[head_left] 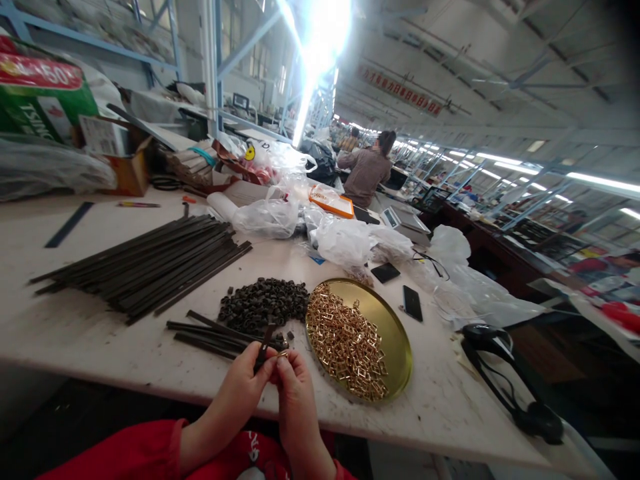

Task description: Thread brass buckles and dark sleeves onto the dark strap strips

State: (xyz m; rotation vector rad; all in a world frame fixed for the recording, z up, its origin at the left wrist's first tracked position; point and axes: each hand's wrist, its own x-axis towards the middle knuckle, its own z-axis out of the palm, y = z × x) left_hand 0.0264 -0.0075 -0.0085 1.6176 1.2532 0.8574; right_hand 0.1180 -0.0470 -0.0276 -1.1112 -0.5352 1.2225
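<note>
My left hand (239, 387) is closed on a dark strap strip (265, 341), whose end sticks up past the fingers. Pressed up close beside it, my right hand (298, 395) pinches a small gold buckle (283, 355), mostly covered by the fingertips. A few dark strips (203, 341) lie just left of my hands. Behind them is a heap of small black loops (263, 303). To the right, a round gold tray (397, 333) bears a pile of gold rectangular buckles (350, 343). Whether strip and buckle are joined is hidden.
A large stack of dark strips (150, 263) covers the table's left side. Clear plastic bags (345, 240) crowd the back. Two dark phones (413, 303) lie beyond the tray, and black headphones (515, 387) sit at right. A person (367, 173) is in the background.
</note>
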